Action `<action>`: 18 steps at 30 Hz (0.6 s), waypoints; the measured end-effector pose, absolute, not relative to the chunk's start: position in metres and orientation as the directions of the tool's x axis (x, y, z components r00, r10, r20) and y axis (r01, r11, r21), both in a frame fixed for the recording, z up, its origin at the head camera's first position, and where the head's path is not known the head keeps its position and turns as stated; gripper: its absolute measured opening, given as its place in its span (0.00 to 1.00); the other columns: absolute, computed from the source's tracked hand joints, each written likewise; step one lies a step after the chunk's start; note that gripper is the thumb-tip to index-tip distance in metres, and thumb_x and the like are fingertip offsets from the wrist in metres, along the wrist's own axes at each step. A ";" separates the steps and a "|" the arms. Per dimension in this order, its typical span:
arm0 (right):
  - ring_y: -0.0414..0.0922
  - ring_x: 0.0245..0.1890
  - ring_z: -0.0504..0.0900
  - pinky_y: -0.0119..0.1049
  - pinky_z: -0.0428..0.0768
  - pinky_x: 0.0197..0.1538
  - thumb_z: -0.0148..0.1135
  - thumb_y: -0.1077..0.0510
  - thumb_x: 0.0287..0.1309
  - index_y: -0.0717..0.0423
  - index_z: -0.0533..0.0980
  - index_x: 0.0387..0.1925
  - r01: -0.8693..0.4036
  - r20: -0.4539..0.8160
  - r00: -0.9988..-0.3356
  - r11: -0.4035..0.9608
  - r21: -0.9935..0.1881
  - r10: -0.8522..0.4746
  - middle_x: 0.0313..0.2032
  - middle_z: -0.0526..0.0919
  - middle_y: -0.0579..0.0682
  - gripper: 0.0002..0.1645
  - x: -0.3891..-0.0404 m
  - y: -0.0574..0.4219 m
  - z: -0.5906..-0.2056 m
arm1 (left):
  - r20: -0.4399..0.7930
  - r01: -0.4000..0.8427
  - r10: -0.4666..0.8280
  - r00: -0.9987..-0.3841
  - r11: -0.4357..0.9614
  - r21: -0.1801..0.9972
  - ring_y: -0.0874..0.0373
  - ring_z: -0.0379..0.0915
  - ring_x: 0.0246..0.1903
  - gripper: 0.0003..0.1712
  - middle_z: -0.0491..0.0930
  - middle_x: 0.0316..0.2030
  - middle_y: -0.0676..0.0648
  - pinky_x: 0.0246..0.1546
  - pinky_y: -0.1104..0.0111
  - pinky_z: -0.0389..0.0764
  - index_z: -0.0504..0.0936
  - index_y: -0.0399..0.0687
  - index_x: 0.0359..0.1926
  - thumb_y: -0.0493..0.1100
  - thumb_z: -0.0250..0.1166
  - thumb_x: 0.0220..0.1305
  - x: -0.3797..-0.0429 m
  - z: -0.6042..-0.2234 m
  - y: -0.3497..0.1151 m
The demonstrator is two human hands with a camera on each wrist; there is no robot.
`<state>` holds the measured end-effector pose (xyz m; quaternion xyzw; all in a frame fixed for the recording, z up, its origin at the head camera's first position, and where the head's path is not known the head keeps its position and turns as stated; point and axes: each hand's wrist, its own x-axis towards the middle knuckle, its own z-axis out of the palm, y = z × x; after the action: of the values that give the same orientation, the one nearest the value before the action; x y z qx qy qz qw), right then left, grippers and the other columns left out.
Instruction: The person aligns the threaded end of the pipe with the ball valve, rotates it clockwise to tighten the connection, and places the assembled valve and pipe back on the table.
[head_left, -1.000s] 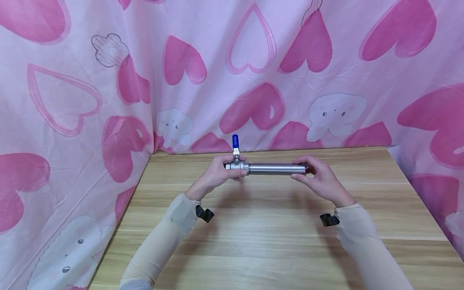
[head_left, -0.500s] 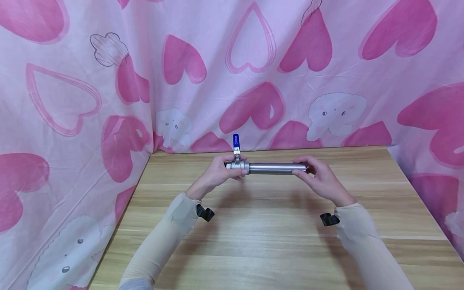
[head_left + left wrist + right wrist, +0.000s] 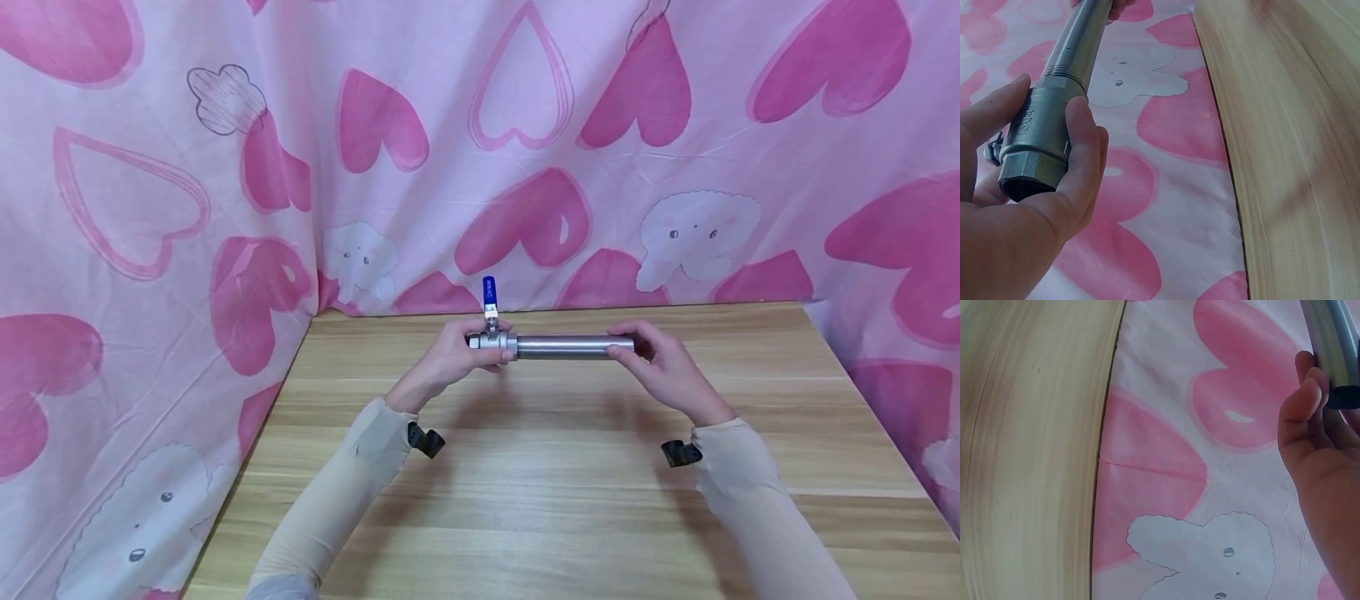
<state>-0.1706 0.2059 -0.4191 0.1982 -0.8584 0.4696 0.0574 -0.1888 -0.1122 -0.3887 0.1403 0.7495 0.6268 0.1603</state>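
A metal ball valve (image 3: pixel 492 342) with an upright blue lever handle (image 3: pixel 490 293) is joined to a steel pipe (image 3: pixel 562 347) held level above the table. My left hand (image 3: pixel 448 357) grips the valve body, thumb and fingers on opposite sides. In the left wrist view, some thread (image 3: pixel 1067 76) shows between the valve (image 3: pixel 1035 134) and the pipe; the valve's near end is an open hexagonal mouth. My right hand (image 3: pixel 663 367) holds the pipe's far right end between thumb and fingers. The right wrist view catches that pipe end (image 3: pixel 1332 344) with the fingers curled about it.
Below the hands lies a wood-grain table (image 3: pixel 555 500). A pink curtain (image 3: pixel 420 200) printed with hearts hangs along its back and both sides. Small black cameras (image 3: pixel 426 440) sit at both wrists.
The right thumb has shifted up onto the front of the pipe, and the fingers cover more of its end. Valve and pipe have moved very slightly right; the left hand keeps its grip.
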 end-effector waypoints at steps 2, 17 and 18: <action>0.40 0.32 0.76 0.26 0.78 0.30 0.60 0.56 0.65 0.55 0.75 0.52 -0.387 0.282 -0.918 0.478 -0.788 -0.279 0.40 0.80 0.52 0.16 -0.170 0.206 -0.418 | -0.064 0.010 0.410 -0.910 0.174 0.985 0.54 0.82 0.33 0.25 0.82 0.41 0.38 0.40 0.55 0.88 0.78 0.35 0.55 0.33 0.70 0.54 -0.189 -0.389 -0.112; 0.41 0.30 0.75 0.27 0.77 0.28 0.62 0.56 0.63 0.55 0.75 0.53 -0.381 0.290 -0.922 0.462 -0.801 -0.257 0.40 0.79 0.50 0.17 -0.171 0.201 -0.416 | -0.065 0.021 0.401 -0.914 0.205 0.979 0.47 0.82 0.36 0.25 0.81 0.43 0.39 0.42 0.51 0.87 0.78 0.38 0.55 0.35 0.71 0.55 -0.189 -0.388 -0.113; 0.41 0.31 0.75 0.27 0.77 0.29 0.63 0.56 0.63 0.55 0.75 0.53 -0.373 0.280 -0.924 0.459 -0.806 -0.259 0.41 0.80 0.50 0.18 -0.170 0.201 -0.415 | -0.066 0.020 0.401 -0.914 0.206 0.978 0.45 0.82 0.37 0.26 0.81 0.43 0.38 0.42 0.50 0.87 0.78 0.37 0.55 0.35 0.71 0.55 -0.189 -0.388 -0.113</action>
<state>-0.1704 0.2013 -0.4154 0.1856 -0.8521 0.4859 0.0587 -0.1891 -0.1131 -0.3880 0.1384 0.7608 0.6148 0.1549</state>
